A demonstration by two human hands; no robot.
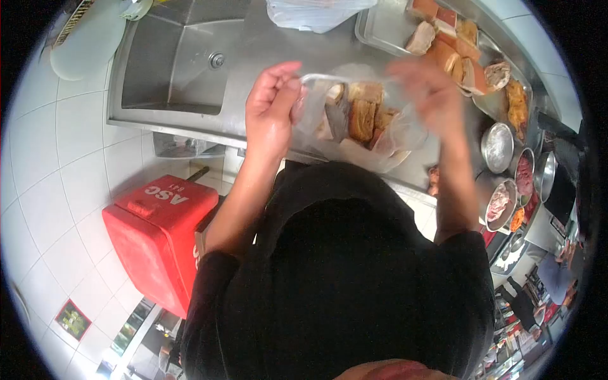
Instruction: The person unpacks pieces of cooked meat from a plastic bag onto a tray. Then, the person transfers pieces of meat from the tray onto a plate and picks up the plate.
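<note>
A clear plastic bag [402,130] lies open on the steel counter with several browned and pale meat pieces [362,120] in it. My left hand [273,101] is closed on the bag's left rim, the thumb against the fingers. At the bag's upper right, my right hand [430,88] is smeared by motion, so its fingers and any contact with the bag cannot be made out. Just beyond it, more meat blocks [446,54] are piled on a metal tray [386,28].
A steel sink [183,63] is at the upper left, a white plastic bag [316,12] at the top. Metal bowls [498,147] of meat stand at the right. A red box [158,234] sits below the counter at left. People are visible far right.
</note>
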